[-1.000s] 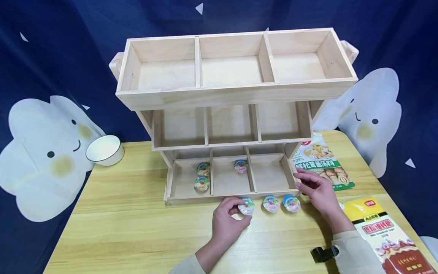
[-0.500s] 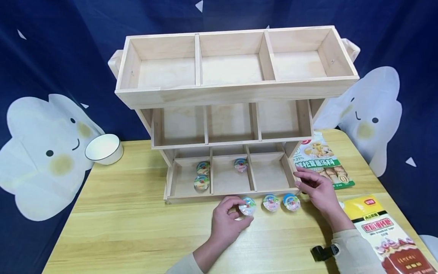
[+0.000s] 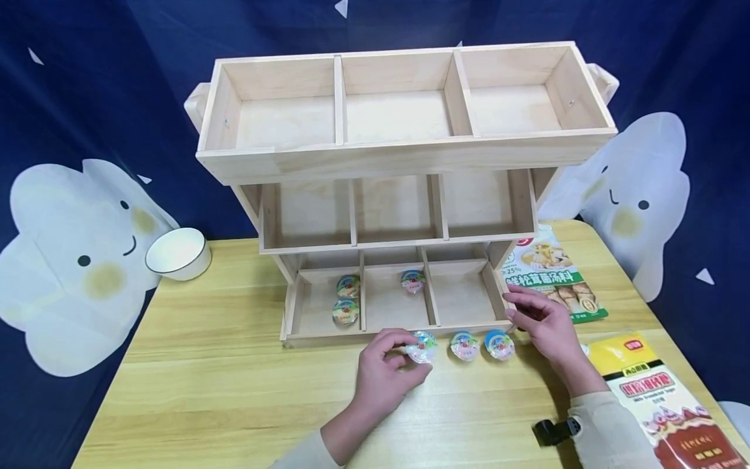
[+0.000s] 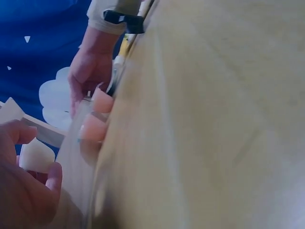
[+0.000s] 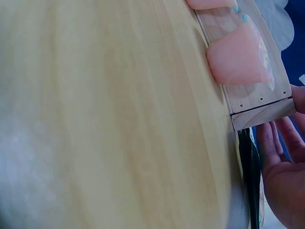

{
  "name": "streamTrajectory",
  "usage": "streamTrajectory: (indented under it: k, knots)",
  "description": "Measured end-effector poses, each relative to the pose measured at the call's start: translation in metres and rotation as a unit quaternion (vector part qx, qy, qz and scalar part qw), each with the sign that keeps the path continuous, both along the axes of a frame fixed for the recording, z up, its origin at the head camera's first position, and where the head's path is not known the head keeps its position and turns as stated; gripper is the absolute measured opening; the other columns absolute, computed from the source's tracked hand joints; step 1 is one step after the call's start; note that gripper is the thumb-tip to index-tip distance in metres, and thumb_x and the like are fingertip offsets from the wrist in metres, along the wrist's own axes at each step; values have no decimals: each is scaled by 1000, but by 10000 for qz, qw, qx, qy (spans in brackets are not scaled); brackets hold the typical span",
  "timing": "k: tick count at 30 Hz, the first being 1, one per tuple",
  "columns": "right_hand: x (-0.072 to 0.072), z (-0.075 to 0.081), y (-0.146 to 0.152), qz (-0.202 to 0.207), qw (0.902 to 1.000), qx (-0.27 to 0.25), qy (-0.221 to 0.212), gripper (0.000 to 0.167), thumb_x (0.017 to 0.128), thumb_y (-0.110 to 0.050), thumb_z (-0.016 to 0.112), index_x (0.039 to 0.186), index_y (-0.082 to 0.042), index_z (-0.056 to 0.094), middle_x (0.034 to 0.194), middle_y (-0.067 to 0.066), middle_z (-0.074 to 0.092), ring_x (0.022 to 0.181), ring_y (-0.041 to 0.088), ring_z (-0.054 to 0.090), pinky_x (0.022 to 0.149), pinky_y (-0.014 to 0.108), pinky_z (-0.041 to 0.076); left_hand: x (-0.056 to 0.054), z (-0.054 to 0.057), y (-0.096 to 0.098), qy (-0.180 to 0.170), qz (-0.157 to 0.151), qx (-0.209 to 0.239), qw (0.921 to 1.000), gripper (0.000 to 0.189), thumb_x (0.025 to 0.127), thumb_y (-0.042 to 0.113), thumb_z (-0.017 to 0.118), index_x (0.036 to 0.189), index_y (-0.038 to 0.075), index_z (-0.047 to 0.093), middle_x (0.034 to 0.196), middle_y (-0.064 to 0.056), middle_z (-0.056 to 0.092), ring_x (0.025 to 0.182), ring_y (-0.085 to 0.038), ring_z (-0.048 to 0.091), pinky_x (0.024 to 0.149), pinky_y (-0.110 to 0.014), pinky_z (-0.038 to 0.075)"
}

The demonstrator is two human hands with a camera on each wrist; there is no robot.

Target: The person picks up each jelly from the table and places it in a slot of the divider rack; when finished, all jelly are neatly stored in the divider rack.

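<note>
My left hand (image 3: 383, 371) pinches a jelly cup (image 3: 423, 348) between thumb and fingers, just in front of the bottom tier of the wooden shelf (image 3: 375, 166). In the left wrist view the cup's body (image 4: 37, 156) is cream white. My right hand (image 3: 545, 326) touches the right front corner of that tier, its fingers fairly straight along the side. Two more jelly cups, one pink-lidded (image 3: 465, 346) and one blue-rimmed (image 3: 499, 346), stand on the table along the tier's front board; their bodies look pink from the wrists.
Two jelly cups (image 3: 346, 312) lie in the bottom tier's left compartment and another jelly cup (image 3: 413, 281) in its middle one. A white bowl (image 3: 178, 254) stands at left. To the right are a green-and-white food packet (image 3: 551, 273) and a yellow-topped bag (image 3: 650, 384).
My left hand has shifted slightly toward the shelf, and the pinched jelly cup has risen a little in view, its lid tilting. The right hand stays at the corner.
</note>
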State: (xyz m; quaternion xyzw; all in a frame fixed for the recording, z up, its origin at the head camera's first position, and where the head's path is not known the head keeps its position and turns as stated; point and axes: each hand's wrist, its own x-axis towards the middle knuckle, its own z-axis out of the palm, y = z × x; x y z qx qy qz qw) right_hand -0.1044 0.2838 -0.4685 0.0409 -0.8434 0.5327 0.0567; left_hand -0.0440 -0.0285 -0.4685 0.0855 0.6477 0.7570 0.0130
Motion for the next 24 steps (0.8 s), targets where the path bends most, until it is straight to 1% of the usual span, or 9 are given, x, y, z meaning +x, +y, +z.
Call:
streamTrajectory:
  k: [7,13,17,21,24]
  knots:
    - [-1,1,1,-18,10000,24,49,27,93,-5,70,119,3,70,137,18,57,118,0,52,89,13,49,-13,14,-4,170,67,66,9998,47,65,-21,79,106,-3,68,113,-15,58,102,-32,62,84,-38,59]
    - [-1,1,0,-20,10000,16,25,27,93,-6,71,119,2,70,137,18,57,118,1,52,88,13,49,-31,24,-7,218,196,36,9996,45,65,-23,78,105,-4,68,113,-17,58,99,-34,63,82,-39,59]
    - [-1,1,0,-3,10000,-19,19,27,93,-5,70,119,2,70,137,18,57,119,2,52,87,13,49,-46,29,-10,82,247,-151,9995,43,66,-19,79,106,-4,69,113,-16,59,92,-35,65,80,-38,60]
    - [-1,0,1,0,10000,-12,18,27,93,-6,70,120,2,70,137,18,57,119,2,52,88,13,49,-61,32,-11,-61,177,-411,9990,44,67,-15,81,107,-3,69,112,-15,59,86,-35,66,77,-35,61]
    - [-1,0,2,-9,10000,-22,3,28,93,-6,70,120,2,70,138,17,57,119,2,51,88,13,49,-71,32,-11,-172,75,-617,9979,44,67,-13,81,107,-1,70,114,-13,60,85,-32,67,74,-34,61]
